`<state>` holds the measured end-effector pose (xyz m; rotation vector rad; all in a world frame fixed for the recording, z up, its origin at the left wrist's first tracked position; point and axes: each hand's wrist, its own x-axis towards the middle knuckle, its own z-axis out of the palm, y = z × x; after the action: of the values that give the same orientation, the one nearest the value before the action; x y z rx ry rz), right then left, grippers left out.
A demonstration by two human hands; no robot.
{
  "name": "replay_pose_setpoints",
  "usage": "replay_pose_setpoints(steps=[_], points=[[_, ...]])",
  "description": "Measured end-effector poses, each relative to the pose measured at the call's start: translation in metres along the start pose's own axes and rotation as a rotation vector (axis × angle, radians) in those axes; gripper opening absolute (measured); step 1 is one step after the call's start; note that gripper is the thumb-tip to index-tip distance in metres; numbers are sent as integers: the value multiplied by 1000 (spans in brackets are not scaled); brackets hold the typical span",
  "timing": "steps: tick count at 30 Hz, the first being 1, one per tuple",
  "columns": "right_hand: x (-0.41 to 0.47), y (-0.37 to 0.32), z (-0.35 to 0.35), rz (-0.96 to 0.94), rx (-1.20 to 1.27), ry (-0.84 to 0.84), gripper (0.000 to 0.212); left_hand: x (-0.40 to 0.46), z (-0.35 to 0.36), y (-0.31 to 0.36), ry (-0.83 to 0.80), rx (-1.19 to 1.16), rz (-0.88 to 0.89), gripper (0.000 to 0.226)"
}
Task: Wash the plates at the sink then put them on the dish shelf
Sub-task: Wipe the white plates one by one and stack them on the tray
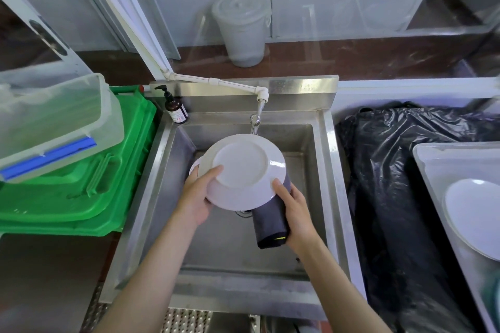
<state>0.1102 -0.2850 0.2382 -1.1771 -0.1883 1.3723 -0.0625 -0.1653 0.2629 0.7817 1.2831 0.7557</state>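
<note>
Stainless steel fills the middle of my view: the sink (328,170), with its tap (255,119) over the basin. I see the white plate (243,167) held bottom-up above the basin, just below the tap. The left hand (196,197) grips its near-left rim, thumb on the underside. The right hand (293,205) pinches a dark grey cloth (270,222) against the plate's right edge. Another plate (470,213) lies on a tray (433,167) at the right.
</note>
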Motion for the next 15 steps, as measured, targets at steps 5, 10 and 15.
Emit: replay_pose_setpoints(steps=[5,10,15], points=[[5,-4,-22,0,-357,155,32,-4,11,-4,28,-6,121,56],[17,-4,-41,-8,-341,442,23,-18,15,-1,-40,457,359,48],[-1,-36,0,-461,-415,279,20,-44,32,-7,-159,896,348,33]])
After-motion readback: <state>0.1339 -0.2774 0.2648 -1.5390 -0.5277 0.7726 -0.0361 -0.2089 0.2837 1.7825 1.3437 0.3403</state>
